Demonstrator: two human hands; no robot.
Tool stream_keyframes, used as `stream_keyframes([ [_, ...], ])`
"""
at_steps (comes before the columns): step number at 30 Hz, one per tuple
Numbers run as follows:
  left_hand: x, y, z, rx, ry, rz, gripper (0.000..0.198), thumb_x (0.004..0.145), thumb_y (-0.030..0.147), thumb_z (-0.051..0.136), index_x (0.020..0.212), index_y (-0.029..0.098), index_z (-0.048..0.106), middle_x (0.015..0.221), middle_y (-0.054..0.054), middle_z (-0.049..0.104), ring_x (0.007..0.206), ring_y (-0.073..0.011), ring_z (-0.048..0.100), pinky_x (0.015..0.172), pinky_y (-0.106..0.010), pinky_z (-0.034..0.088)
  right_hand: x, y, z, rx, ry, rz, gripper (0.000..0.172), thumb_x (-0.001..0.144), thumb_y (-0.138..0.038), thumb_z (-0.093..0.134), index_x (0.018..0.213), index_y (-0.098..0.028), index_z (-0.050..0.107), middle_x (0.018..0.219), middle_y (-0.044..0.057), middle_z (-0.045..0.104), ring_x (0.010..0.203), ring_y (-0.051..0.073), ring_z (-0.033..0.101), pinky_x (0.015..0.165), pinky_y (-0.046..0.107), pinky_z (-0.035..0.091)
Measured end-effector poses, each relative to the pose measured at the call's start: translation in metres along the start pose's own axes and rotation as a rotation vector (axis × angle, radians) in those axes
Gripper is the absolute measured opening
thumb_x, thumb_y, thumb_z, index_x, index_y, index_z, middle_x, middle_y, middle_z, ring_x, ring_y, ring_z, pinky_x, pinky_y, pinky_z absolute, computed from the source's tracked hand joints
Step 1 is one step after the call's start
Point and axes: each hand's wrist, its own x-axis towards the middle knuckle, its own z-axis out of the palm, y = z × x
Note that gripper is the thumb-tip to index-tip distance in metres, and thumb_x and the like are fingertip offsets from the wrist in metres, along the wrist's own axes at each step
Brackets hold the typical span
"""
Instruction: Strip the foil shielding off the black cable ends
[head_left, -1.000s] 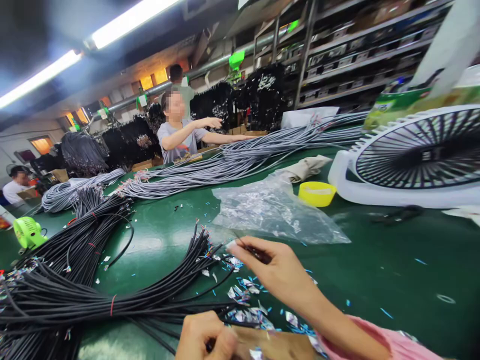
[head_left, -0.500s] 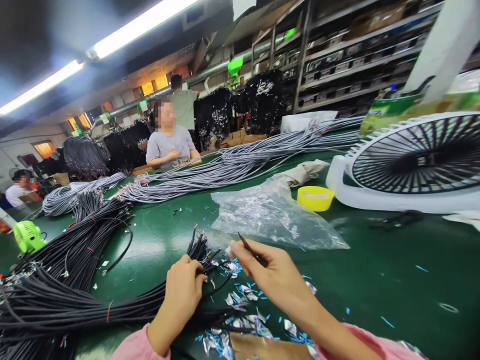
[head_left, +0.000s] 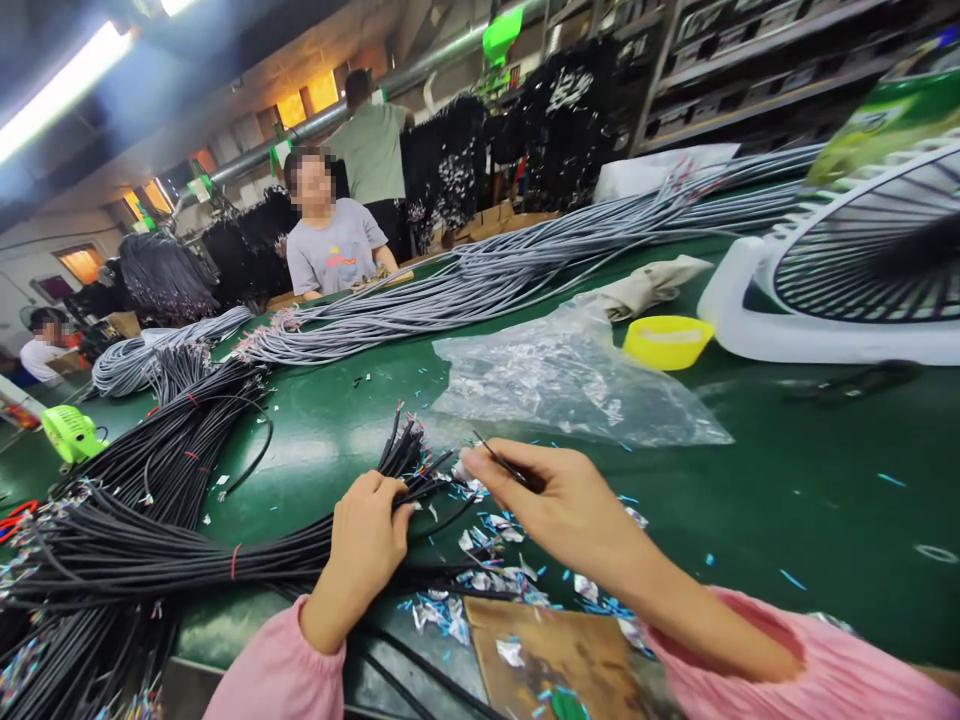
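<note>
My left hand (head_left: pixel 367 530) is closed around a bundle of black cables (head_left: pixel 292 552), just behind their stripped ends. Thin coloured wires (head_left: pixel 420 462) stick out of those ends, to the right of my fingers. Close by on the right, my right hand (head_left: pixel 555 490) is closed on dark, pointed tweezers (head_left: pixel 493 450), whose tip points up and left. A whitish scrap (head_left: pixel 460 470) shows at my right thumb and fingertip; whether it is pinched is unclear. Foil and blue scraps (head_left: pixel 491 540) lie on the table below both hands.
More black cables (head_left: pixel 180 450) pile up at left, beside a small green fan (head_left: pixel 71 432). Grey cables (head_left: pixel 450 285) cross the far side, where a person (head_left: pixel 337 245) sits. A clear plastic bag (head_left: pixel 570 385), yellow tape roll (head_left: pixel 667 342) and white fan (head_left: pixel 840 343) lie ahead. Brown cardboard (head_left: pixel 555 650) lies in front.
The view has tilted down, so the table's things sit higher and more of the cardboard shows. Both hands keep their grips and have moved little relative to the cables.
</note>
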Motion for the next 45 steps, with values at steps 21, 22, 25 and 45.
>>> stream_keyframes([
  [21,-0.015,0.001,0.012,0.024,0.002,0.075,0.014,0.083,0.014,0.054,0.087,0.015,0.067,0.091,-0.006,0.061,0.084,-0.0194,0.058,0.074,-0.03,0.044,0.0,0.0,0.002,-0.096,-0.05,-0.099,0.043,0.077,-0.05,0.039,0.05,-0.017,0.035,0.049,-0.001,0.029,0.049,0.009,0.026,0.045,0.024,0.023],
  [22,-0.014,0.002,0.012,0.028,0.0,0.081,0.013,0.083,0.015,0.055,0.087,0.014,0.067,0.089,-0.007,0.061,0.082,-0.0202,0.058,0.072,-0.03,0.044,0.001,0.0,0.002,-0.099,-0.053,-0.107,0.042,0.077,-0.049,0.039,0.05,-0.017,0.037,0.049,-0.001,0.031,0.049,0.009,0.027,0.046,0.024,0.024],
  [25,-0.008,0.002,0.013,0.026,0.015,0.111,0.014,0.083,0.02,0.056,0.084,0.013,0.068,0.082,-0.007,0.061,0.076,-0.0229,0.059,0.065,-0.032,0.043,0.001,-0.002,0.003,-0.11,-0.054,-0.132,0.041,0.077,-0.047,0.039,0.049,-0.016,0.038,0.048,-0.001,0.032,0.048,0.009,0.028,0.045,0.023,0.024],
  [45,-0.098,-0.017,0.023,-0.316,0.049,0.842,0.02,0.092,0.03,0.043,0.088,0.019,0.06,0.084,0.002,0.06,0.081,-0.0105,0.048,0.07,-0.023,0.03,-0.003,0.004,0.004,-0.12,-0.099,-0.245,0.033,0.078,-0.032,0.045,0.052,-0.013,0.049,0.047,-0.002,0.043,0.047,0.007,0.033,0.045,0.019,0.025],
])
